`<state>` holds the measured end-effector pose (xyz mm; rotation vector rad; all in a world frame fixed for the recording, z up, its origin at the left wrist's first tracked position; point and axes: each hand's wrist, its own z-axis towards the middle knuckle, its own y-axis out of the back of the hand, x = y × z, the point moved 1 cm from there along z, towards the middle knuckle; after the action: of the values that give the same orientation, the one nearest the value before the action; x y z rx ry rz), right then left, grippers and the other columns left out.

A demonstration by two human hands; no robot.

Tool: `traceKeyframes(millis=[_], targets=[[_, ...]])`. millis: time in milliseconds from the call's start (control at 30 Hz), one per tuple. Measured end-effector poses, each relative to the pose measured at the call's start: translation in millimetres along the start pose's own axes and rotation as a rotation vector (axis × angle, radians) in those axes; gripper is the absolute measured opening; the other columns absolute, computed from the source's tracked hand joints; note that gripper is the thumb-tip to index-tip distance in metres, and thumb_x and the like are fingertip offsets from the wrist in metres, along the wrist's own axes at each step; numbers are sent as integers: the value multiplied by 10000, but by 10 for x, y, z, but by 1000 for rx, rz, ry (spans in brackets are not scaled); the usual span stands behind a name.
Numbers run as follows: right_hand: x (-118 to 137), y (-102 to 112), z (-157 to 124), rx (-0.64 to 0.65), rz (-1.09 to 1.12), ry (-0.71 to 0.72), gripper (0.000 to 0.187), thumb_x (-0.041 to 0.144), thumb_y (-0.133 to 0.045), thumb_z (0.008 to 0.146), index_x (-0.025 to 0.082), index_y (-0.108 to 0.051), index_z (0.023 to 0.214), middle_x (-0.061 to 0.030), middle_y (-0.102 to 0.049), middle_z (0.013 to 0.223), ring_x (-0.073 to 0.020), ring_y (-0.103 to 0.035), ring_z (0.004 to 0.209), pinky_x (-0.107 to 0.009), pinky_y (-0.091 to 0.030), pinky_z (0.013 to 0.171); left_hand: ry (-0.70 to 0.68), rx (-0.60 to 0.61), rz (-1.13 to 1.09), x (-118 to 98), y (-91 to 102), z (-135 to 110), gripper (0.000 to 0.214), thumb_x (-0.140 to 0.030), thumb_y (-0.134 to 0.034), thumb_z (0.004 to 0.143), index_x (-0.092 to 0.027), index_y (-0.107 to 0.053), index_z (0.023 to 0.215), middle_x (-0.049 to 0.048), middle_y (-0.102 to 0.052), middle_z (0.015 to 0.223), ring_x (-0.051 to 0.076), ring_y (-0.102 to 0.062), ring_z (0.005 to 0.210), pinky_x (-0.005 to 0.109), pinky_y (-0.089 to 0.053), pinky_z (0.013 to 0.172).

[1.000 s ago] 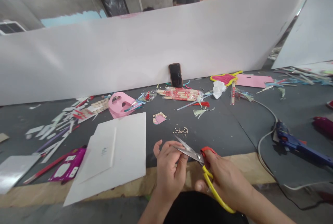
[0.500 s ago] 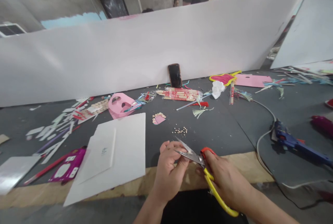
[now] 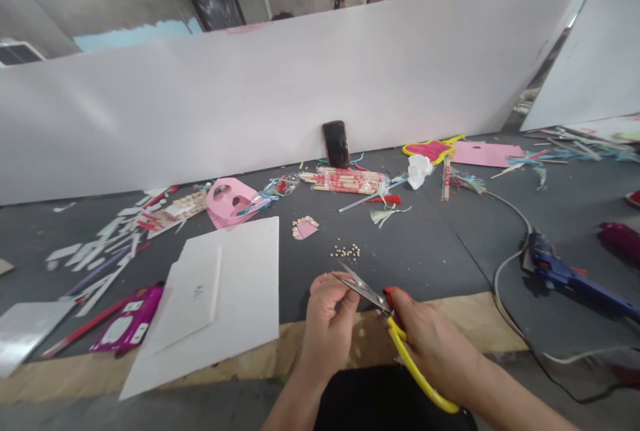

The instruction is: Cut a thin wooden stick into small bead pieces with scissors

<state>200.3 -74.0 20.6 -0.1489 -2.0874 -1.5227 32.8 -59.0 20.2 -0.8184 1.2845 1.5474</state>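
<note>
My right hand (image 3: 430, 347) grips yellow-and-red-handled scissors (image 3: 395, 331) over the table's near edge, blades pointing up and left. My left hand (image 3: 327, 321) pinches something very small at the blade tips; I cannot make out what it is. Just beyond the hands a small heap of pale beads (image 3: 346, 252) lies on the dark mat, and behind it a small pink piece edged with beads (image 3: 305, 227).
White foam sheets (image 3: 215, 297) lie to the left, beside a magenta package (image 3: 127, 325) and paper scraps (image 3: 105, 247). A blue glue gun (image 3: 565, 274) with its cable lies right. A phone (image 3: 336, 144) leans on the white partition (image 3: 280, 91); people stand behind it.
My left hand's fingers have curled in closer onto the scissor blades, and both hands have shifted slightly. The person behind the partition has moved to the right.
</note>
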Motion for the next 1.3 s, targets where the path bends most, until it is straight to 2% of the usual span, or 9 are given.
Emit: traceKeyframes(millis=[133, 367, 533, 633, 800, 933, 1033, 1167, 1300], targets=[[-8, 25, -1, 26, 23, -27, 206, 160, -407, 832, 177, -472, 1027, -88, -680, 840, -226, -651, 758, -282, -381, 607, 32, 1, -28, 43, -25, -1, 311, -278, -442, 912, -174, -604, 668, 62, -669, 819, 200, -607, 830, 337, -447, 810], [-36, -1, -12, -45, 115, 35, 251, 374, -374, 899, 177, -443, 1037, -95, -664, 838, -237, -637, 748, -320, -426, 636, -132, -108, 259, 14, 7, -21, 157, -212, -484, 880, -200, -605, 781, 28, -697, 867, 206, -620, 877, 449, -291, 977], [-26, -11, -16, -106, 58, 95, 328, 436, -528, 809, 179, -413, 978, -114, -619, 852, -250, -608, 764, -348, -451, 654, -222, -145, 337, -48, 26, -46, 202, -157, -457, 884, -213, -606, 759, 15, -704, 842, 197, -625, 893, 462, -218, 1012], [-19, 11, -26, -125, 18, 108, 406, 415, -625, 732, 170, -414, 978, -145, -587, 924, -287, -586, 869, -395, -464, 733, -215, -117, 312, -81, 31, -61, 205, -152, -456, 885, -211, -603, 754, 8, -698, 806, 196, -623, 883, 466, -207, 1017], [-8, 20, -35, -145, 17, 153, 415, 411, -640, 725, 181, -411, 984, -136, -576, 941, -288, -575, 898, -399, -466, 759, -190, -69, 211, -62, 64, -53, 175, -189, -487, 872, -214, -620, 761, 14, -704, 809, 215, -623, 895, 481, -225, 1017], [17, 8, -28, -119, 36, 122, 256, 377, -543, 806, 201, -411, 937, -102, -602, 856, -240, -599, 777, -341, -455, 670, -111, 37, 53, -29, 81, -38, 193, -245, -502, 877, -215, -635, 741, 33, -705, 828, 227, -617, 923, 439, -344, 955], [38, 0, -30, -108, 37, 105, 146, 323, -438, 868, 203, -405, 944, -74, -623, 775, -208, -593, 665, -301, -408, 589, -66, 38, 1, -28, 76, -45, 242, -271, -486, 890, -209, -633, 708, 48, -702, 844, 228, -618, 924, 429, -368, 949], [21, -12, -44, -104, 33, 119, 133, 216, -390, 850, 192, -408, 980, -48, -634, 701, -193, -576, 582, -278, -342, 525, -67, 11, 94, -67, 75, -66, 248, -253, -447, 904, -203, -619, 732, 53, -687, 868, 229, -608, 938, 478, -299, 1002], [-2, -20, -34, -68, 38, 87, 263, 94, -421, 736, 186, -432, 983, -64, -663, 762, -200, -599, 627, -273, -347, 552, -115, 39, 227, -96, 80, -55, 192, -215, -457, 889, -213, -614, 778, 26, -681, 864, 223, -605, 945, 517, -212, 1035]])
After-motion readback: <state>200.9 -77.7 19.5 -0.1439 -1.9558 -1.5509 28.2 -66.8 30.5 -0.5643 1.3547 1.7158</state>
